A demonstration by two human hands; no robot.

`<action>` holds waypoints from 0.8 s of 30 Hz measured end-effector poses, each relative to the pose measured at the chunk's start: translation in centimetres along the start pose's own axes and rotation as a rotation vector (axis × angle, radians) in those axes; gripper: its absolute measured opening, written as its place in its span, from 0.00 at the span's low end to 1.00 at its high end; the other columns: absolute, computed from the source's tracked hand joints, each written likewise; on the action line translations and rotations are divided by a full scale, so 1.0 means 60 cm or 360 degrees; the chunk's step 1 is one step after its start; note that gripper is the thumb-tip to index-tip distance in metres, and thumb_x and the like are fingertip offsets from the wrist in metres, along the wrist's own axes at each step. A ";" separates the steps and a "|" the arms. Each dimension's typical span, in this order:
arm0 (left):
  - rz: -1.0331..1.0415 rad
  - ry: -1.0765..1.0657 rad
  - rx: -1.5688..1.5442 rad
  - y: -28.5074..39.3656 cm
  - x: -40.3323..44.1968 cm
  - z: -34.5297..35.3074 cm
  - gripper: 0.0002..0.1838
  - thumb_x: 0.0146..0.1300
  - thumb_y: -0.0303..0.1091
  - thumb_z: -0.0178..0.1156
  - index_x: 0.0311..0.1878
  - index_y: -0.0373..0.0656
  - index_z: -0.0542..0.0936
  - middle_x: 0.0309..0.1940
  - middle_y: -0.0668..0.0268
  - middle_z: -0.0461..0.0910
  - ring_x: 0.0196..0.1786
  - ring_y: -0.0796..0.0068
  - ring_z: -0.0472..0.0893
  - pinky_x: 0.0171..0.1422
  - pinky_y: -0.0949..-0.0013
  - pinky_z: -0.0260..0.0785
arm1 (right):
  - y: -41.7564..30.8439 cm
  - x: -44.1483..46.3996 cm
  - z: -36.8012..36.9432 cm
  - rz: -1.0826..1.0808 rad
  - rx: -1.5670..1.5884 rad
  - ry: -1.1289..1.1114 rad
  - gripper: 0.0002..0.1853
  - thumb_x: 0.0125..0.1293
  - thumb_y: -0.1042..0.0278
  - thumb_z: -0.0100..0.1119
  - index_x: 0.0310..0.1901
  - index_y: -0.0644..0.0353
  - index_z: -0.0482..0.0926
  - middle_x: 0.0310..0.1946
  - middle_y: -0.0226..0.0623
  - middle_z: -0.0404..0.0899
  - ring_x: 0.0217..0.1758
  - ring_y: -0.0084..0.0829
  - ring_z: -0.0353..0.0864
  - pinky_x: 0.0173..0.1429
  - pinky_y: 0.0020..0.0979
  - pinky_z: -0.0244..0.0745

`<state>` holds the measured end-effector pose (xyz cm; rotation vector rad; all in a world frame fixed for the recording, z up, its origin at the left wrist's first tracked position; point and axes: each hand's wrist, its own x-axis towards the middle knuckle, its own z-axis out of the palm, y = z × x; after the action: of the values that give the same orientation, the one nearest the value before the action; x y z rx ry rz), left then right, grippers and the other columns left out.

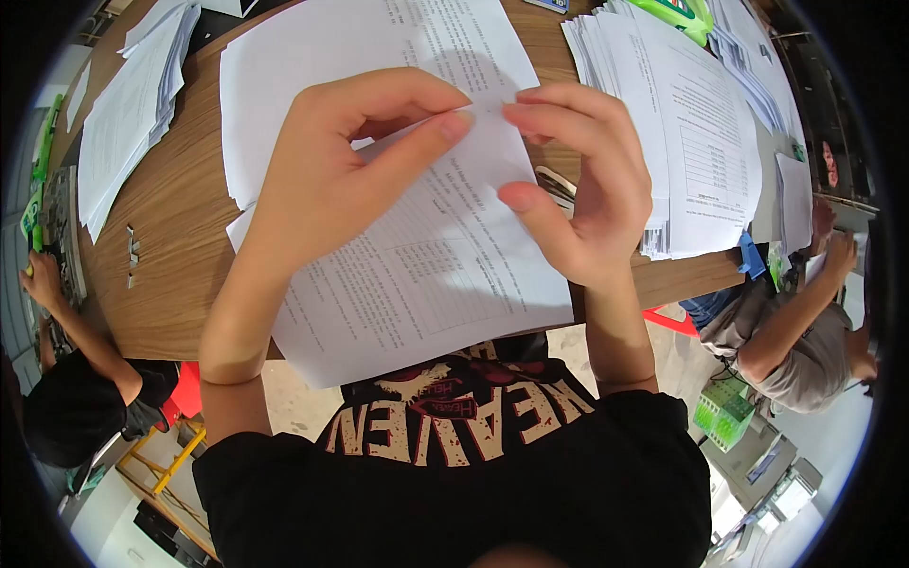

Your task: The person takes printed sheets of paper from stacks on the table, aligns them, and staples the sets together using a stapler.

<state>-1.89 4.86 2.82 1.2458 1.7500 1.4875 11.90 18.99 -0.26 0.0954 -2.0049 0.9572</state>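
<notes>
The thumb and forefinger of my left hand (346, 161) pinch the top edge of a printed sheet (417, 275). Its lower end hangs over the front edge of the table. To the right, my right hand (592, 180) is held with fingers curved and apart, its fingertips close to the sheet's top corner, with nothing visible in them. Beneath the pinched sheet lie other printed pages (284, 85), spread flat. A slim metallic object (556, 183) rests on the table behind the right hand, partly hidden, its kind unclear.
Stacks of printed paper stand at the right (705, 142) and left (137, 114) of the wooden table (180, 284). Small metal pieces (133, 256) lie at left; a green package (677, 14) sits at the back right. A person (85, 379) works at left, another (795, 341) at right.
</notes>
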 end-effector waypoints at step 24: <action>0.0111 -0.0082 0.0069 0.000 -0.004 -0.014 0.05 0.62 0.26 0.58 0.38 0.34 0.80 0.29 0.68 0.81 0.34 0.84 0.77 0.41 0.79 0.68 | -0.011 -0.004 -0.002 0.0141 0.0208 -0.0092 0.17 0.58 0.65 0.62 0.47 0.65 0.81 0.34 0.40 0.77 0.31 0.26 0.76 0.35 0.22 0.72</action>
<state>-2.48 4.25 2.98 1.3677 1.7298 1.4498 12.40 18.53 -0.02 0.1077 -2.0121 1.1537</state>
